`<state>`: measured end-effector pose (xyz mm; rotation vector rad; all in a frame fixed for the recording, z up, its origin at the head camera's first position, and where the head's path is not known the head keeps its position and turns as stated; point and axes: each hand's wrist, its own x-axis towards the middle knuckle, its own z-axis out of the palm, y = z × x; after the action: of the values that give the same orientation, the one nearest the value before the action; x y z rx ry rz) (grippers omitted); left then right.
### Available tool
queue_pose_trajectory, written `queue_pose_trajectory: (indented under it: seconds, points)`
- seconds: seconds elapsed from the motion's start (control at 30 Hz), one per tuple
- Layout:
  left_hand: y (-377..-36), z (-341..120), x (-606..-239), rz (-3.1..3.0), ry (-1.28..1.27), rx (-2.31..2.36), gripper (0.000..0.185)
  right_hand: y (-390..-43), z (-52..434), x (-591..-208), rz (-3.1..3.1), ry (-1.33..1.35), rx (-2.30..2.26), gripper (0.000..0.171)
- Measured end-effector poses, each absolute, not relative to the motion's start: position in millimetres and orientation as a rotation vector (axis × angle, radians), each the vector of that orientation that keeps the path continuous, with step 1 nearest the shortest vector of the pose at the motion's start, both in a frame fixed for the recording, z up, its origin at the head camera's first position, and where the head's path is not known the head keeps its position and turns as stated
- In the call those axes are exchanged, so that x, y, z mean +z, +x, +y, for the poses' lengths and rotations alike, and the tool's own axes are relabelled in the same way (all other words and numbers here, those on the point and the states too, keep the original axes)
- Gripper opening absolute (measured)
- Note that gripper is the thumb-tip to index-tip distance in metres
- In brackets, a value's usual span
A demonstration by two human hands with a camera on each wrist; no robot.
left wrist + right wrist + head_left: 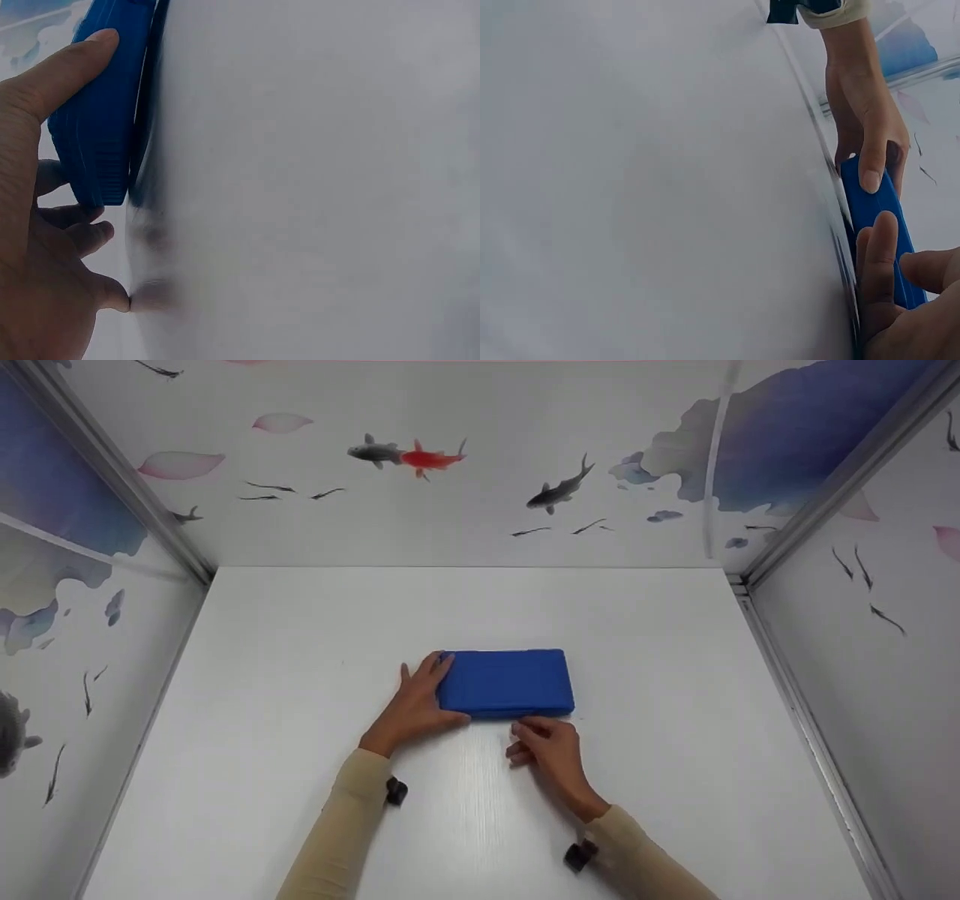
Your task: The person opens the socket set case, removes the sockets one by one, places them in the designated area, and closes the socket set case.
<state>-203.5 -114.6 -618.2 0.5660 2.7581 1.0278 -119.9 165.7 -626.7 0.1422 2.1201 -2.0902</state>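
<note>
- Beige right sleeve (649,859) and left sleeve (330,840) reach in from the near side, a small black device (580,856) at each wrist.
- Right grip (553,754): the person's right hand, fingers bent, at the near edge of the blue case, right of its middle; whether it pinches or only touches, one cannot tell.
- Left grip (418,706): the left hand grasps the case's left end, thumb on the near side, fingers toward the far corner.
- Blue case (506,681) lies flat near the middle of the white surface (645,660), long sides running left to right.
- Far wall (480,525) carries painted fish, one red (435,458).
</note>
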Motion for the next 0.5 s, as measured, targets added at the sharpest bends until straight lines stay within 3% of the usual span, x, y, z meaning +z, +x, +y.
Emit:
queue_pose_trajectory:
  seconds: [0.5]
  points:
    - [-199.6,-114.6,-621.5,2.756,0.571,1.095,0.114,-125.5,137.2,-629.7,1.676,0.510,-2.474,0.037]
